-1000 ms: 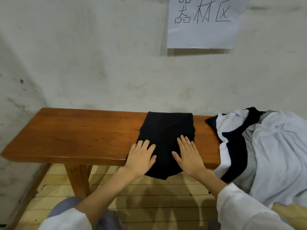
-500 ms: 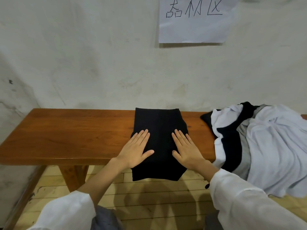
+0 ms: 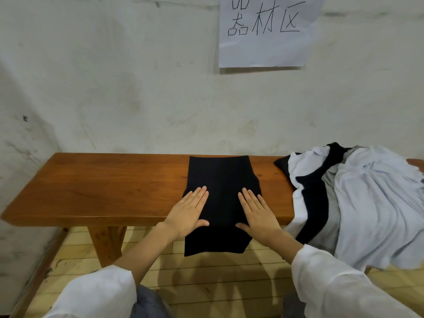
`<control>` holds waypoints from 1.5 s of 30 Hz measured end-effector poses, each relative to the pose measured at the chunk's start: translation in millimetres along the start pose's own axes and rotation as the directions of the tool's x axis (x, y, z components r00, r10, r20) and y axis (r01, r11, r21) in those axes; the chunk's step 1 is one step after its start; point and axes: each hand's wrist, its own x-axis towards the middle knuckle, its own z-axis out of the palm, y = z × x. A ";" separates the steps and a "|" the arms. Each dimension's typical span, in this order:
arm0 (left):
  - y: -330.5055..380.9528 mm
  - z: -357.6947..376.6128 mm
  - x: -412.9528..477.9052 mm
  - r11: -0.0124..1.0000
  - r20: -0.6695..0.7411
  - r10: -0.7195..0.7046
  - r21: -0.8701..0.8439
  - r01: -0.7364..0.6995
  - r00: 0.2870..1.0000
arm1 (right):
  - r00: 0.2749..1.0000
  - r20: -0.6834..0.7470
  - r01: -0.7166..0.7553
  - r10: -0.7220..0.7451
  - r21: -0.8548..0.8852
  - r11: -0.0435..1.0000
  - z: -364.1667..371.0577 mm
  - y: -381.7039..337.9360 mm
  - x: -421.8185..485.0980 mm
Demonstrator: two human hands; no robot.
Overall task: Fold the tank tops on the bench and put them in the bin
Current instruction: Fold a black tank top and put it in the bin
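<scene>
A black tank top [image 3: 221,180] lies folded into a narrow strip across the wooden bench [image 3: 110,187], its near end hanging over the front edge. My left hand [image 3: 188,212] lies flat on its left side with straight fingers. My right hand [image 3: 257,214] lies flat on its right side in the same way. Both palms press the cloth near the bench's front edge. A pile of unfolded tank tops [image 3: 358,196], white, black and grey, covers the bench's right end and droops off it. No bin is in view.
A plastered wall [image 3: 137,88] stands right behind the bench, with a paper sign [image 3: 268,31] taped above. The bench's left half is bare wood. A bench leg [image 3: 106,242] stands on pale wooden floorboards [image 3: 206,283] below.
Both hands stay flat on the black top and have slid slightly toward its far end, fingers closer together. The camera view shifted; the cloth looks the same.
</scene>
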 end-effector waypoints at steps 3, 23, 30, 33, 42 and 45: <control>4.0 2.3 -2.2 1.000 -0.012 -0.009 0.018 0.009 1.000 | 0.999 -0.003 -0.034 0.034 -0.013 0.999 0.3 -3.1 -2.7; 0.5 -122.5 -31.9 0.501 -0.100 -0.412 -0.855 0.134 0.905 | 1.000 0.001 -0.017 0.019 0.434 0.901 -122.3 3.9 -30.4; -12.8 -144.5 -28.7 0.252 -0.053 -0.468 -0.965 0.076 0.882 | 0.995 -0.024 -0.067 0.094 0.534 0.843 -163.5 11.0 -23.1; -15.6 -148.9 -18.9 0.250 -0.088 -0.472 -0.968 0.037 0.877 | 0.990 -0.058 -0.074 0.125 0.541 0.838 -171.0 12.8 -14.2; -36.5 -193.6 23.5 0.469 -0.415 -0.567 -0.873 -0.136 0.712 | 0.785 -0.549 -0.009 0.287 0.454 0.891 -211.4 17.5 31.7; -34.9 -156.6 23.3 0.730 -0.523 -0.474 -0.683 -0.015 0.709 | 0.819 -0.509 -0.085 0.266 0.351 0.933 -171.3 19.8 39.0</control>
